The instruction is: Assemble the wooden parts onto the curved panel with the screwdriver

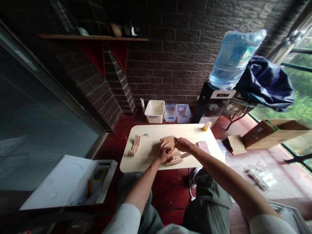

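A partly joined wooden assembly [174,160] with holes and a round-ended block lies near the middle of the table. My left hand [163,152] grips it from the left, thumb and fingers around one of its blocks. Behind my fingers lies a flat brown panel [168,139]. My right hand [182,143] is closed around a small yellow-handled tool [175,146], apparently a screwdriver, pointed at the assembly; its tip is too small to make out. To the left, apart from both hands, rests a curved wooden piece [135,145] with holes.
The light table [151,130] bears several small dark screws [145,135], a yellow-capped bottle [206,126] and a pink sheet [203,147]. Behind it stand plastic bins [155,112] and a water dispenser [204,100]. An open white case [107,182] lies at left, a cardboard box [265,135] at right.
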